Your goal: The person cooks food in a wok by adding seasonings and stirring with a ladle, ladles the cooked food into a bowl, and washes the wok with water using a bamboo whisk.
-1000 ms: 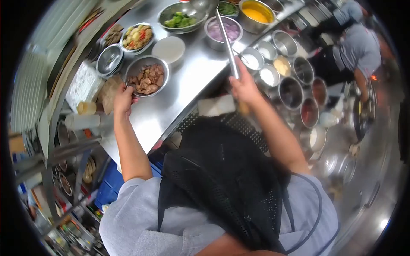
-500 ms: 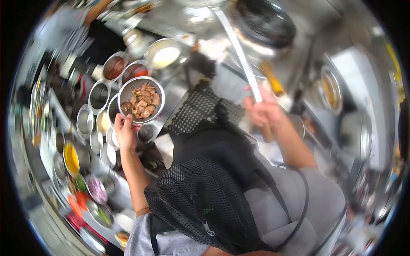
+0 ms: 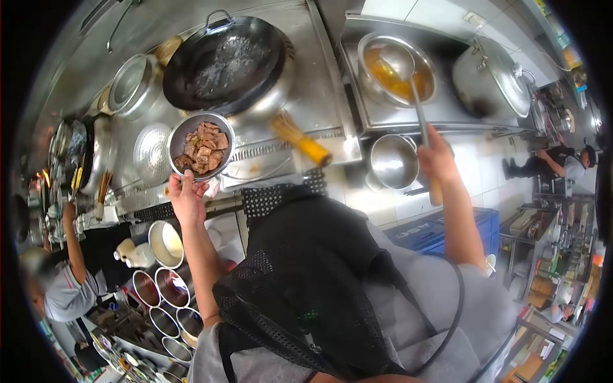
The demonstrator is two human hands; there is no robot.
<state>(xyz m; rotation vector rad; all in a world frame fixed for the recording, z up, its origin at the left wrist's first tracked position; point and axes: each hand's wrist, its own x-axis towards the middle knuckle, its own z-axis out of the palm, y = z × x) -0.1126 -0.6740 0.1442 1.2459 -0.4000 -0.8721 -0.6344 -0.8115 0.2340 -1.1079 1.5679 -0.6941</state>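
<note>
My left hand (image 3: pixel 188 195) grips the rim of a metal bowl (image 3: pixel 171 155) holding pieces of browned meat (image 3: pixel 205 148). The bowl hangs in the air just in front of a big black wok (image 3: pixel 223 67) on the stove. My right hand (image 3: pixel 439 156) is wrapped round the wooden-ended handle of a long ladle (image 3: pixel 397 62). The ladle's bowl is over a metal pot (image 3: pixel 367 89) of orange-brown liquid; I cannot tell whether it dips in. A yellow-handled bamboo brush (image 3: pixel 306 143) lies on the stove edge between my hands.
A perforated skimmer (image 3: pixel 153 153) lies left of the meat bowl. A lidded stockpot (image 3: pixel 482 80) stands at the back right, and an empty-looking metal pot (image 3: pixel 394 163) sits below the ladle. A blue crate (image 3: pixel 456 223) is on the floor. A co-worker (image 3: pixel 67 287) works at left.
My body has turned right, from the counter of ingredient containers to the stove. The meat bowl has come near the wok, and the ladle's head is now over the pot of orange-brown liquid.
</note>
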